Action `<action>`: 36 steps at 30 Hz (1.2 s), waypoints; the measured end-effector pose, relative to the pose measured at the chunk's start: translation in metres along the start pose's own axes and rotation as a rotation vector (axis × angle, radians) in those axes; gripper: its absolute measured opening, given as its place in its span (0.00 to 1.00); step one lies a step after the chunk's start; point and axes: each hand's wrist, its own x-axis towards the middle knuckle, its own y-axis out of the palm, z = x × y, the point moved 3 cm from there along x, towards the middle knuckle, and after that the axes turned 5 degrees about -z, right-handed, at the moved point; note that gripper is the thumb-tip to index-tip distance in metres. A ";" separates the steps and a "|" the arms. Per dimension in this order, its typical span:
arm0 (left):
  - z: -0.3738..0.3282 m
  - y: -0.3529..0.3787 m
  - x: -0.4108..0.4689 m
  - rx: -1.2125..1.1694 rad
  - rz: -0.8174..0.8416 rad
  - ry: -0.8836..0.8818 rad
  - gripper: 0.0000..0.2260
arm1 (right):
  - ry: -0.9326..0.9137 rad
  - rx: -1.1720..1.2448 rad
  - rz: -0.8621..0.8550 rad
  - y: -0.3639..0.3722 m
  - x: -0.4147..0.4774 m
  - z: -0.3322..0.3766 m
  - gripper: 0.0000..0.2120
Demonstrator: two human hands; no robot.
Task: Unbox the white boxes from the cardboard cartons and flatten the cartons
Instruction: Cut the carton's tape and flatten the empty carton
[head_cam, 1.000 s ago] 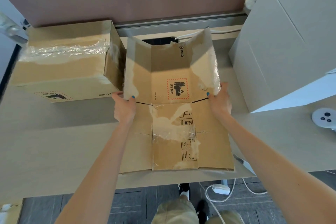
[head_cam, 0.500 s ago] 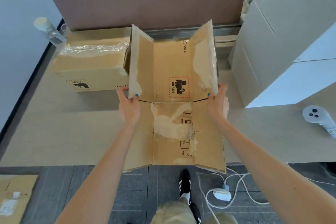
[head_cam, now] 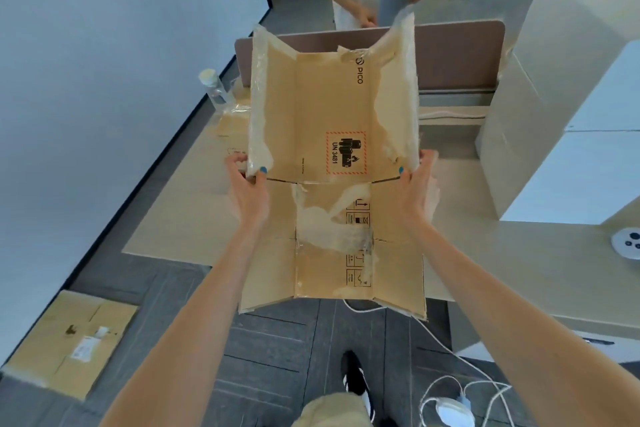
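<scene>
Head view: opened-out brown corrugated cardboard carton (head_cam: 329, 104) held in air above edge of pale wood-grain table (head_cam: 187, 218). 2 upper side flaps angle toward camera. Torn glossy tape strips, peeled paper patches, red-bordered UN 3481 label, PICO print. Grip: left hand (head_cam: 247, 192) clasps left edge, right hand (head_cam: 417, 189) clasps right edge, thumbs on front. Another flat brown carton (head_cam: 69, 336) lies on grey floor.

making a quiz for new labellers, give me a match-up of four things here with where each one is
1 opened carton
2 clear bottle
3 flat cardboard
4 white controller

a on the floor, lower left
b gripped by left hand and right hand
c desk, right edge
d desk, far left corner

Pairs: 1-b, 2-d, 3-a, 4-c
</scene>
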 end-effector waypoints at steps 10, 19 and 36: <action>-0.030 -0.126 0.045 -0.017 -0.307 0.013 0.15 | -0.225 0.088 0.074 0.073 -0.036 0.111 0.10; 0.030 -0.259 0.159 -0.018 -0.530 -0.045 0.15 | -0.387 0.233 0.150 0.226 -0.102 0.220 0.11; 0.258 -0.545 0.335 0.091 -0.851 -0.282 0.14 | -0.577 0.185 0.499 0.614 -0.314 0.356 0.12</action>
